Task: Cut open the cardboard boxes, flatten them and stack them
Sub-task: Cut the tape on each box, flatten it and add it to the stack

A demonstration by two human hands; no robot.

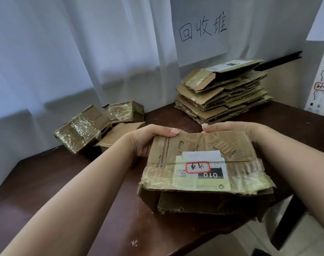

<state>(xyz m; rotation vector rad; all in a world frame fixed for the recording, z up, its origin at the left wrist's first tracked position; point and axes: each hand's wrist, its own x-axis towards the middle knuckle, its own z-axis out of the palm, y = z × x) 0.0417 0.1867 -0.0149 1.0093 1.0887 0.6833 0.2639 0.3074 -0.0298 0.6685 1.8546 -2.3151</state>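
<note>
Both hands clamp the far corners of the flattened brown cardboard box with the white "010" label [200,163], left hand [148,141] and right hand [237,130] with thumbs on top, fingers hidden beneath, holding it just above the dark wooden table [46,182]. Best now, I'd say, to keep it level and squared so it lands flush on the stack of flattened brown cardboard [225,97] in the far right corner; open tabletop lies between, and three taped-up brown boxes [94,124] wait well left, clear of the path

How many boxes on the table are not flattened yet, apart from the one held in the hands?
2 clearly: one taped box at the table's left edge, one behind it by the curtain. A cardboard piece beside them looks partly flat; more may be hidden.
</note>
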